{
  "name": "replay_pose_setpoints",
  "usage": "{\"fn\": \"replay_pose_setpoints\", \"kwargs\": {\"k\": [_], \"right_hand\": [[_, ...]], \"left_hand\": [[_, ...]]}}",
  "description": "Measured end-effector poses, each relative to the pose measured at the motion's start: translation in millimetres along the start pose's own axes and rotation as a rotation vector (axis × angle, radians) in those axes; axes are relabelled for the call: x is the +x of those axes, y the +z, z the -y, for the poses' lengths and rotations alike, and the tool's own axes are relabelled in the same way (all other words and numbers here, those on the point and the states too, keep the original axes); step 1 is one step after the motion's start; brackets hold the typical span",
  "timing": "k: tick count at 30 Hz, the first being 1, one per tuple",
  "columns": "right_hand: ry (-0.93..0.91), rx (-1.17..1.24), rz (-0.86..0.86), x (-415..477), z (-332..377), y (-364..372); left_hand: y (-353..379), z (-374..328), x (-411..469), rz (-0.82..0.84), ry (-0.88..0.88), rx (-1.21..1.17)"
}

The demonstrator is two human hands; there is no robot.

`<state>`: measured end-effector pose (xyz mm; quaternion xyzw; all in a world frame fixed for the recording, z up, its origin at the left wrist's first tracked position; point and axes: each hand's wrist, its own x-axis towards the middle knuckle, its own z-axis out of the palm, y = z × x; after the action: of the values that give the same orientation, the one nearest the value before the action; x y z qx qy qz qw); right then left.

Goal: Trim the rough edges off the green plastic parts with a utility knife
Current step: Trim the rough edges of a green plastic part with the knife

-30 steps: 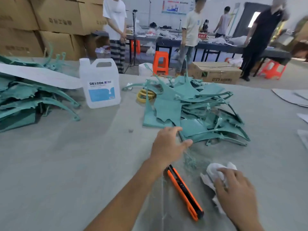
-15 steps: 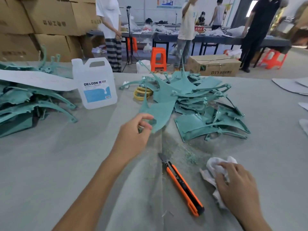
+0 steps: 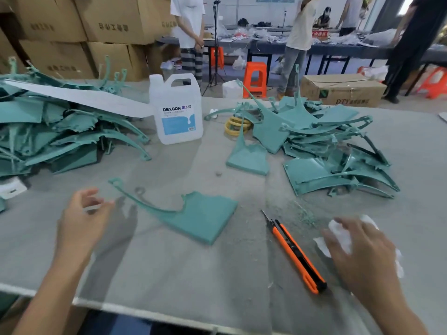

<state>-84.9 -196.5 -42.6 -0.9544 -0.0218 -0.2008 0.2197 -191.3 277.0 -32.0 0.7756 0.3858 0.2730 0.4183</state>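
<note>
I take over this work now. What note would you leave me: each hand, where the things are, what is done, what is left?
Left hand: open, empty, beside one green part lying flat on the table.
Right hand: open, over a white cloth.
Knife: on the table between part and right hand, blade out.
Done: one part laid out; its edge looks jagged.
Left: take the knife, trim it, then the pile of parts.

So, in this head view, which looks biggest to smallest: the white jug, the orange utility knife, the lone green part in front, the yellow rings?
1. The green part and the white jug look alike; the part lies nearer, so unranked.
2. The orange utility knife.
3. The yellow rings, though farther off.
</note>
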Motion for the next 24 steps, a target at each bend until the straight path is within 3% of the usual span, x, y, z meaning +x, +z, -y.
{"fn": "replay_pose_setpoints", "kwargs": {"k": [3, 6, 8, 12, 16, 24], "right_hand": [[-0.164, -0.044, 0.096, -23, 27, 9], [-0.156, -0.102, 0.253, -30, 34, 20], [-0.15, -0.096, 0.272, -29, 34, 21], [-0.165, -0.03, 0.224, -29, 31, 18], [-0.012, 0.173, 0.228, -31, 21, 12], [0.052, 0.504, 0.286, -45, 18, 2]], "left_hand": [[47, -20, -39, 0.234, 0.208, 0.188], [99, -39, -70, 0.356, 0.403, 0.52], [118, -50, -75, 0.427, 0.369, 0.678], [130, -60, -55, 0.633, 0.315, 0.757], [119, -60, -40, 0.716, 0.425, 0.75], [100, -49, -81, 0.59, 0.693, 0.367]]}}
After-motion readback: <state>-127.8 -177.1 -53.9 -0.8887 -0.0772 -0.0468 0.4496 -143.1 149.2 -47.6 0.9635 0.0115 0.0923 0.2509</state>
